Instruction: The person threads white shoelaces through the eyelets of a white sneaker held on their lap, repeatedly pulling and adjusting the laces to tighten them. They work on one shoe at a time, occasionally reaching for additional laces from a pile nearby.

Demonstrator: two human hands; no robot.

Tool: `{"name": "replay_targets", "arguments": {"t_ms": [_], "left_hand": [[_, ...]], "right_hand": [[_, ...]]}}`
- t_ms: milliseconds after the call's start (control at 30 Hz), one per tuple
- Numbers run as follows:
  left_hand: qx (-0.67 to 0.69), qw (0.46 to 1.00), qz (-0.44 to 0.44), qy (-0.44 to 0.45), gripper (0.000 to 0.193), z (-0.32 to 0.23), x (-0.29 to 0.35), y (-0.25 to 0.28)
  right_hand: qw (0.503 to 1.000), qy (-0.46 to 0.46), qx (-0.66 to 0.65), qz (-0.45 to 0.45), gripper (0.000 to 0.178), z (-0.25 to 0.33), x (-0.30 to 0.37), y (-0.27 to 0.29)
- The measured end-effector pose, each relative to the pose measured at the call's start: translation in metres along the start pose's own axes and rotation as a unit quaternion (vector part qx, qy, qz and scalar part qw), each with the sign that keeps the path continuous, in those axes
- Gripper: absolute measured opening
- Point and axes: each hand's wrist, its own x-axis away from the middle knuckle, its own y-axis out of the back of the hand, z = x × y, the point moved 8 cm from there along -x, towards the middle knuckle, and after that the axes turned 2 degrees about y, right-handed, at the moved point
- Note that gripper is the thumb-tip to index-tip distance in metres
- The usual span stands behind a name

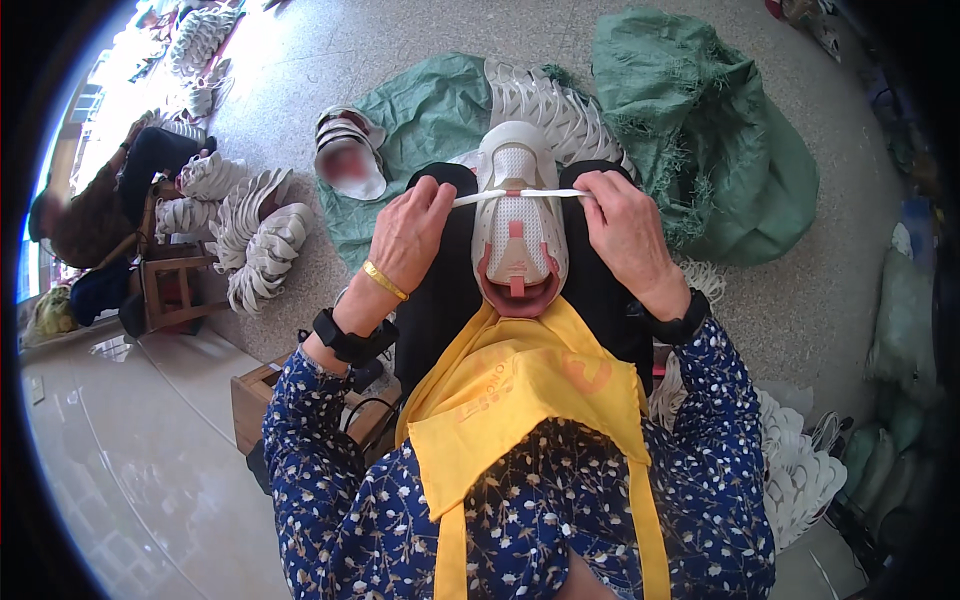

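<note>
A white and pink shoe upper point(516, 235) lies between my knees, its pink-lined heel opening toward me. Across its throat runs a white shoelace point(545, 193), stretched out sideways and passing under a small pink loop. My left hand point(412, 232) pinches one end of the lace, fingers closed. On the other side, my right hand point(622, 228) grips the opposite end between thumb and fingers. Both hands are at about the same height, on either side of the upper.
Green woven sacks point(700, 140) spread on the floor ahead, beside a row of white shoe uppers point(550, 110). More uppers point(262, 235) are piled at the left, near another seated person point(100, 210). A wooden stool point(250, 405) stands by my left elbow; white uppers point(795, 465) lie at right.
</note>
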Motion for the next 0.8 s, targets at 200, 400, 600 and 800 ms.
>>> {"name": "replay_targets", "arguments": {"t_ms": [200, 400, 600, 800], "left_hand": [[0.074, 0.996, 0.018, 0.055, 0.014, 0.02, 0.003, -0.004], [0.174, 0.983, 0.049, 0.03, 0.019, 0.018, -0.003, 0.015], [0.075, 0.996, -0.001, -0.038, 0.02, 0.019, 0.006, 0.009], [0.063, 0.996, -0.057, 0.008, 0.013, 0.053, 0.022, 0.018]], "right_hand": [[1.0, -0.006, -0.009, -0.027, 0.012, -0.011, 0.003, 0.009], [0.998, -0.039, -0.009, -0.057, 0.013, -0.031, 0.015, 0.029], [0.99, -0.119, 0.011, -0.076, 0.016, -0.077, 0.038, 0.052], [0.97, -0.229, -0.021, -0.08, 0.019, -0.129, 0.082, 0.067]]}}
